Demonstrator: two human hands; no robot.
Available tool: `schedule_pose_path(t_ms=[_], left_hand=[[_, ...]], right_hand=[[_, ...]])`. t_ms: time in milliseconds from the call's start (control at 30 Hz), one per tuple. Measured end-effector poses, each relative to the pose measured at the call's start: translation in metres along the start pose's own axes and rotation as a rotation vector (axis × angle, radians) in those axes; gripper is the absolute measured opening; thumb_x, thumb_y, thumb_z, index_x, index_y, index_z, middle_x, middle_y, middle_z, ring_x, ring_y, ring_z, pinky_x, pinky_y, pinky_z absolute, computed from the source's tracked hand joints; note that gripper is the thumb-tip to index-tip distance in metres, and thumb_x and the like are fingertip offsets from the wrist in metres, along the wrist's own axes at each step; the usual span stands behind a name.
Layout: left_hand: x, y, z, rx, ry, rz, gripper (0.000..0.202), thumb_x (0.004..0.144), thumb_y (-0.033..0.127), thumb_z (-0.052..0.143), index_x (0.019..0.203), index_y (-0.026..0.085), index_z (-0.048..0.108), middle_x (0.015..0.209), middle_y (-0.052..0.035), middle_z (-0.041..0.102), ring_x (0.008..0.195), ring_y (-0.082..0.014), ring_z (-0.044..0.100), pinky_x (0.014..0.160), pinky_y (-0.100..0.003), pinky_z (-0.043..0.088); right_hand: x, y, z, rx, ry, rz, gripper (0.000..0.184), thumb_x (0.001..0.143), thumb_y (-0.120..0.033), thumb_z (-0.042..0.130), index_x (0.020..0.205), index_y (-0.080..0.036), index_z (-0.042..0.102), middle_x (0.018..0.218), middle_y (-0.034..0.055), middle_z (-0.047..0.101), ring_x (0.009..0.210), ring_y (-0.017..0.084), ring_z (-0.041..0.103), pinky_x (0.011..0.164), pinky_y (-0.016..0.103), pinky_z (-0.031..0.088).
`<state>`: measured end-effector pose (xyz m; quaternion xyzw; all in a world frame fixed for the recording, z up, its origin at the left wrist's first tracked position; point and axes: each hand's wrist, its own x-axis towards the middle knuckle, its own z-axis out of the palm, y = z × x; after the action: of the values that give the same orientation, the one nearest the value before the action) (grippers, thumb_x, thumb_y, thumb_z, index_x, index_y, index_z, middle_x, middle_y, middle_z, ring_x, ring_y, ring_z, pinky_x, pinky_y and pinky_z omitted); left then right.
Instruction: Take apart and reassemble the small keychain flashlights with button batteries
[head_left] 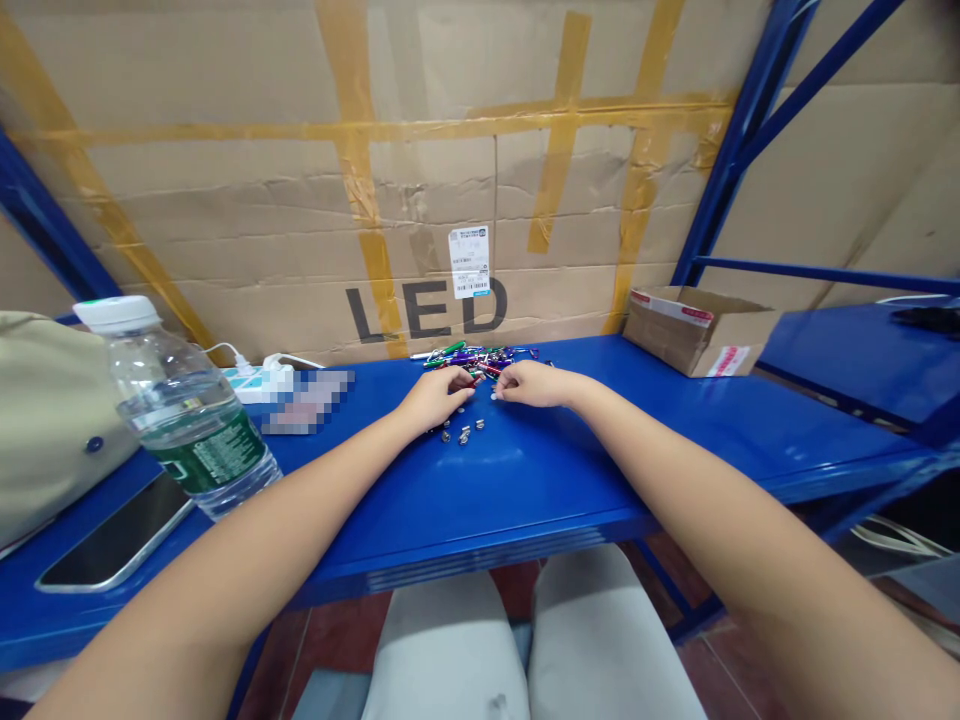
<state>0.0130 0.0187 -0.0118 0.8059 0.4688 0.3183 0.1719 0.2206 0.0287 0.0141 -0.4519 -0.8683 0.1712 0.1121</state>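
While both bare forearms reach over the blue metal shelf top (487, 500), the hands sit close together, not touching, at the near edge of a loose pile of slim, shiny green, blue, purple and red rods (465, 356). Pile lies mid-shelf, just in front of the big brown cardboard carton (285, 230) lettered LED. Left hand (437, 396): thumb and fingers narrow, pinched on a slim, shiny red piece (475, 381). Right hand (531, 384): thumb and index curled narrow, tips near each other; can't tell if anything is gripped, too small. Small silver metal pieces (463, 434) lie scattered on the blue surface, nearer the body than the hands. Clear plastic water bottle, white cap, green label (184, 415) stands left; open brown cardboard box (675, 335) sits right, well apart from the pile.
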Motion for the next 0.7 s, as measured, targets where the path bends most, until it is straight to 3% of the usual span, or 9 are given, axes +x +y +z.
schedule_pose_path(t_ms=[300,700], left_hand=[[-0.0005,-0.0005,0.0004,-0.039,-0.050,0.072,0.015,0.081,0.022,0.060,0.095,0.019,0.063,0.097,-0.0036,0.071,0.091,-0.0194,0.066,0.078,-0.031,0.055],[-0.0017,0.0021,-0.0007,0.022,-0.053,0.140,0.015,0.082,0.021,0.060,0.096,0.020,0.065,0.099,-0.0027,0.071,0.095,-0.0191,0.066,0.088,-0.033,0.052]], right_hand=[[-0.0073,0.0004,-0.0038,0.375,0.053,-0.038,0.026,0.081,-0.040,0.053,0.082,-0.015,0.062,0.076,0.0021,0.063,0.070,0.013,0.055,0.068,0.025,0.043],[-0.0058,-0.0040,0.0003,0.423,0.093,0.056,0.019,0.076,-0.032,0.055,0.078,-0.016,0.065,0.072,0.0017,0.062,0.068,0.013,0.054,0.065,0.024,0.042]])
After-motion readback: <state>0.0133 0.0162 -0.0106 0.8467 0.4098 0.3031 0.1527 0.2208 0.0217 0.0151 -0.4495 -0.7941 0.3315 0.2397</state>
